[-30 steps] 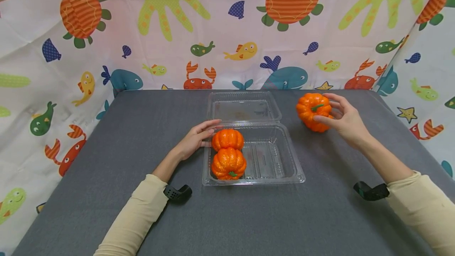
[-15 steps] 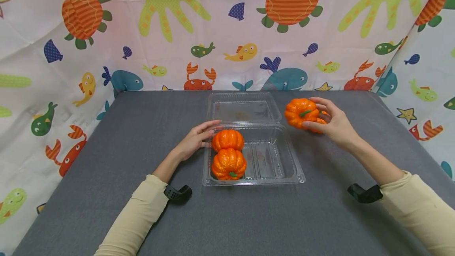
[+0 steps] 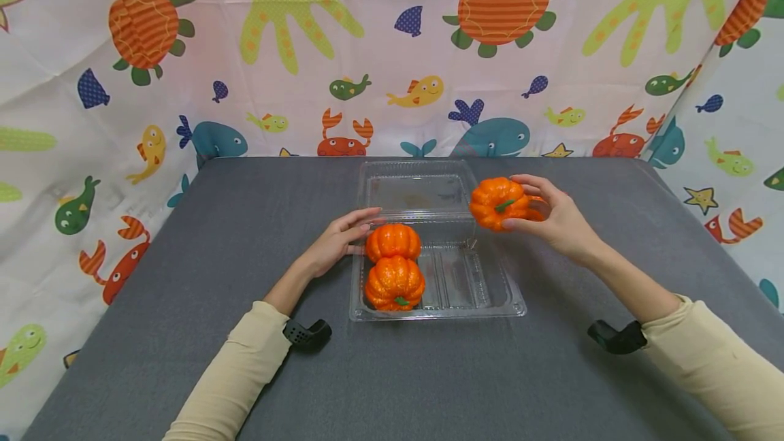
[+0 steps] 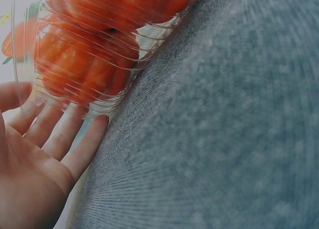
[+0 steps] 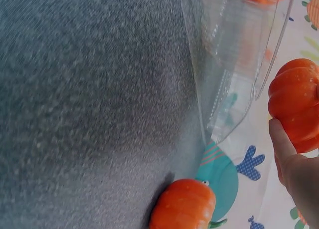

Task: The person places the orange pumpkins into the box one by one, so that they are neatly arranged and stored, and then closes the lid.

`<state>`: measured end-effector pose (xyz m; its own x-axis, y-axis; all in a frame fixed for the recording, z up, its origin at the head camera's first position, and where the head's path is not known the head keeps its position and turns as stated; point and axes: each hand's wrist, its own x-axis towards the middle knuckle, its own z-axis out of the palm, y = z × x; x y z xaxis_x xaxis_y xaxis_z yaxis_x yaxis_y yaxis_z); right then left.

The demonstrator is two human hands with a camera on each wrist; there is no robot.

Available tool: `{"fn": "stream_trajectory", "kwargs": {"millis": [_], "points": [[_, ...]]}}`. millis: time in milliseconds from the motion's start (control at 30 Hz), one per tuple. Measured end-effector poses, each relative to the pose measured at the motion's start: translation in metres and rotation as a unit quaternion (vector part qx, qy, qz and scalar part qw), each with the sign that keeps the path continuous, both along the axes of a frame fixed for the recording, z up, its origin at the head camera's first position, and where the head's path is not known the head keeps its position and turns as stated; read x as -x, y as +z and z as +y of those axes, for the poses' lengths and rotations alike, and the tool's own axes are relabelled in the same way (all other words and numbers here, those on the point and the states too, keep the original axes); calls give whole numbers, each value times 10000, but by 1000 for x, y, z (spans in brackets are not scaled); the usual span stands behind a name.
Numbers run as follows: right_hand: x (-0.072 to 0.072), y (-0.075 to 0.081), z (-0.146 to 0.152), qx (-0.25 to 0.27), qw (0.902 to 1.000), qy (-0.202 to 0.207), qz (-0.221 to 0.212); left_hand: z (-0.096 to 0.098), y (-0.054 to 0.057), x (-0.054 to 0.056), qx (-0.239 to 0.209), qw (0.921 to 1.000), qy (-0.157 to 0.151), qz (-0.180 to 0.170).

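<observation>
My right hand [image 3: 560, 223] holds an orange toy pumpkin [image 3: 496, 203] with a green stem, thumb on the near side and fingers on the far side. The pumpkin is up in the air over the back right corner of a clear plastic container [image 3: 514, 306]. Inside the container, along its left side, sit two more pumpkins [image 3: 394, 282], one behind the other. My left hand [image 3: 333, 243] rests at the container's left wall; in the left wrist view its extended fingers [image 4: 62, 134] meet the ribbed plastic.
The container's hinged lid [image 3: 419, 186] lies open behind it, on the grey table [image 3: 392, 380]. Another pumpkin [image 5: 183, 205] sits on the table, mostly hidden behind my right hand in the head view. A cloth with sea animals [image 3: 392, 46] hangs around the table's back and sides.
My right hand has carried the pumpkin leftward from the table's right side to the container's back right corner. The left hand has stayed at the container's left wall.
</observation>
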<state>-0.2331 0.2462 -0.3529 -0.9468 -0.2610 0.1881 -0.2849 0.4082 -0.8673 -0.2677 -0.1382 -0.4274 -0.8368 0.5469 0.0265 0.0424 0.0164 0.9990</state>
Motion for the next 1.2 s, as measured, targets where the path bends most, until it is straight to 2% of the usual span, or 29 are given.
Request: {"fn": "stream_trajectory", "kwargs": {"millis": [200, 600, 867, 1200], "points": [[0, -1, -7, 112, 9995, 282, 82, 0, 1, -1, -7, 10000, 29, -48], [4, -5, -21, -285, 9971, 666, 231, -1, 0, -1, 20, 10000, 39, -35], [4, -9, -30, -319, 9948, 970, 35, 0, -1, 0, -5, 10000, 43, -44], [6, -10, -42, -278, 9923, 1203, 70, 0, 0, 1, -24, 10000, 49, -34]]}}
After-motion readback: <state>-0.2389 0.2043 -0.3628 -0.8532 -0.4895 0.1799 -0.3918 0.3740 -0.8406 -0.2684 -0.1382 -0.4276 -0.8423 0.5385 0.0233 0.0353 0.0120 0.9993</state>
